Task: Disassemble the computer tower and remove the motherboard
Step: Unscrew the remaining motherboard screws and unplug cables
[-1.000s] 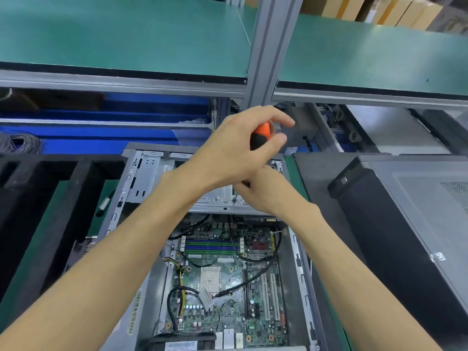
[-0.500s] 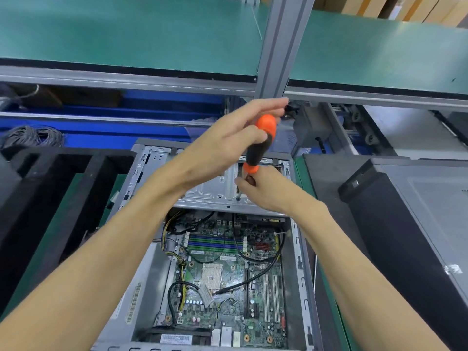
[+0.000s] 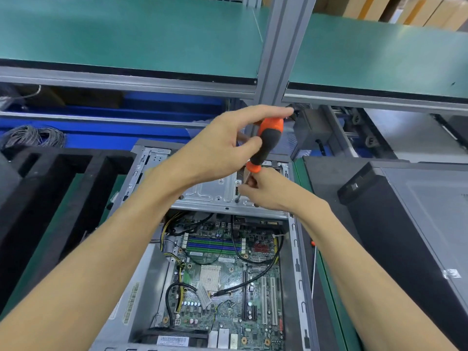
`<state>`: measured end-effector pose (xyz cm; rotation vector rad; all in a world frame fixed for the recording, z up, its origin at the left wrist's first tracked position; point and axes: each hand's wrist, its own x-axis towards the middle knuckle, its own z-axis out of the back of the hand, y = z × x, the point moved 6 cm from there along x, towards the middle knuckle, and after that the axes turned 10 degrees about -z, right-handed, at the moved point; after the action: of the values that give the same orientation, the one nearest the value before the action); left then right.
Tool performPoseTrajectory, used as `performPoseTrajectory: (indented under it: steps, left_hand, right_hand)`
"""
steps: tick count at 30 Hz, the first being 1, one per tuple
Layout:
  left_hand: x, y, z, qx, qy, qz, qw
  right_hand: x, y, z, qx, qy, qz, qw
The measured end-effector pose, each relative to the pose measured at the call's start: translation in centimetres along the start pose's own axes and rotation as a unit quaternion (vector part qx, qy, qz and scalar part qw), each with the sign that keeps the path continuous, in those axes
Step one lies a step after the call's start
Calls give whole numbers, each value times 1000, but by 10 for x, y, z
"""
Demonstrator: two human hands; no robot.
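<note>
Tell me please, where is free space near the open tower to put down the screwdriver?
The green shelf above is bare. A narrow green mat strip between the open tower and the closed black tower already holds a thin tool. The motherboard is crowded with cables.

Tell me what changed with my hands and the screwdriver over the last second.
The left hand loosened from wrapping the screwdriver handle to a lighter hold near its top, baring more orange and black. The right hand stayed pinching the shaft at the drive bracket. The motherboard is unchanged.
</note>
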<state>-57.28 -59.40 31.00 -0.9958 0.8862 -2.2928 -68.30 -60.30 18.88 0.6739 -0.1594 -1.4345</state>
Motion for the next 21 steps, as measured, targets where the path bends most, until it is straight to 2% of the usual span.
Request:
performPoseTrajectory:
  steps: [3,5,6,9,11,14,16,18,21]
  left_hand:
    - [3,-4,5,112,-38,-35,992]
    - [7,-4,4,162,-68,-30,984]
    - [8,-1,3,154,-72,-17,985]
    - [6,3,-8,-19,-8,18,1000]
    - [2,4,-8,-37,19,13,999]
    - [4,1,-1,64,-26,-18,997]
    - [7,2,0,105,-68,-9,992]
    - [7,9,0,88,-100,24,991]
    - [-1,33,5,-10,-136,83,987]
  right_hand:
    - [-2,2,1,-28,-36,15,999]
    - [-2,7,-3,-36,-31,25,999]
    - [-2,9,-5,-37,-20,27,999]
    - [0,8,-6,-21,-1,13,1000]
    - [-1,4,-4,-2,-3,6,1000]
    - [-4,1,0,17,-32,21,999]
    - [-6,0,3,70,-54,29,996]
    - [-7,1,4,106,-67,44,991]
    - [-9,0,6,113,-99,60,987]
